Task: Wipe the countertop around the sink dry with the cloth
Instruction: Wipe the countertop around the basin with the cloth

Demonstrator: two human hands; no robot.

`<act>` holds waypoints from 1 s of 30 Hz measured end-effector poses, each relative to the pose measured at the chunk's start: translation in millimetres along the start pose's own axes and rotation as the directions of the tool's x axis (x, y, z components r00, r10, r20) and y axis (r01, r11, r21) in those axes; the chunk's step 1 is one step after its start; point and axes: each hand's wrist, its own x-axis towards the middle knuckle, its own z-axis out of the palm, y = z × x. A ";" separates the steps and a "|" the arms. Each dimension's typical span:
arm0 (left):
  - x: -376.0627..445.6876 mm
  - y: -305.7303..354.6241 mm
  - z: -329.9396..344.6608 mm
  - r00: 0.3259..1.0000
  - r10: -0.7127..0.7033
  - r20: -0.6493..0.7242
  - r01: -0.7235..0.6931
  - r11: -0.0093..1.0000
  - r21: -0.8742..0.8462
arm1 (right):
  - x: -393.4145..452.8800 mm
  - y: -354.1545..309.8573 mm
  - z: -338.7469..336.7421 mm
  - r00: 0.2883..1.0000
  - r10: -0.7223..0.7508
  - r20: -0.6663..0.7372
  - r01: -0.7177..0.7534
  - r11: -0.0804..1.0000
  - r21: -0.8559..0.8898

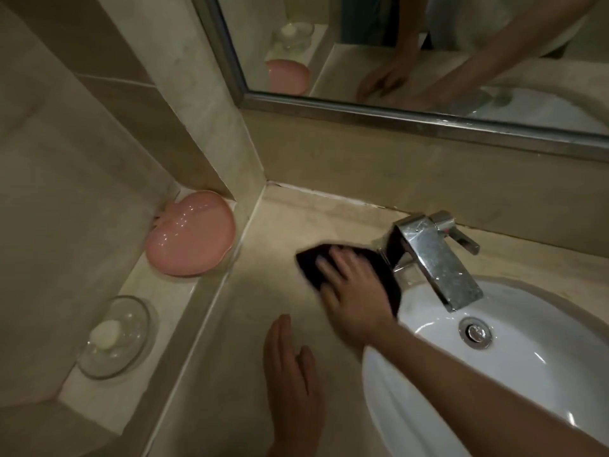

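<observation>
1. Cloth comes first: a dark, soft wiping cloth [329, 263] lies flat on the beige stone countertop [257, 308], just left of the tap and touching the back-left rim of the sink.
2. The right hand [352, 291] lies on top of the cloth. Its fingers are spread out straight and press down on it. They are not curled round it.
3. The right arm reaches across the front of the white oval sink bowl [527, 364].
4. The left hand [293, 371] rests flat on the countertop, near the cloth but not touching it. Its fingers are straight and close together, and it holds nothing.
5. A shiny square metal tap [435, 258] stands behind the sink and leans out over the bowl.
6. A round metal drain [476, 333] sits in the bottom of the bowl.
7. On a lower ledge to the left, a pink heart-shaped plastic box [191, 234] sits in the corner.
8. Nearer on that ledge, a clear glass soap dish [113, 338] holds a white bar of soap [106, 334].
9. A mirror with a silver metal frame [395, 120] hangs on the wall above the tap.
</observation>
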 end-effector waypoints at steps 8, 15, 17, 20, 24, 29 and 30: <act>-5.2 -20.5 -3.4 0.993 0.121 0.003 -0.121 0.990 0.068 | 103.1 -12.8 12.0 0.916 0.388 -0.104 -0.391 0.920 -0.012; -6.1 -13.0 -16.2 1.000 -0.012 -0.002 0.012 1.000 -0.028 | -15.4 -56.8 22.8 0.914 -0.301 0.272 0.293 0.953 0.073; -7.7 -13.3 -20.8 0.999 -0.033 -0.011 0.032 0.998 -0.061 | 21.3 -37.7 13.6 0.930 -0.254 0.265 0.262 0.965 0.006; -4.5 -13.5 -25.9 0.995 -0.102 -0.009 0.100 0.988 -0.119 | 92.8 -9.2 -2.6 0.988 0.083 0.127 -0.070 0.993 -0.099; -4.1 -13.6 -47.4 0.947 -0.321 0.010 0.314 0.917 -0.245 | 111.4 -33.9 9.6 0.976 0.203 0.081 -0.191 0.973 -0.132; -27.2 -33.2 -93.6 0.893 -0.403 -0.199 0.378 0.913 -0.154 | 13.6 -135.4 57.4 0.987 -0.055 0.151 0.052 0.998 0.021; -31.5 -37.6 -101.6 0.886 -0.411 -0.214 0.390 0.911 -0.136 | -20.9 -156.1 68.3 0.974 -0.137 0.182 0.130 0.990 0.052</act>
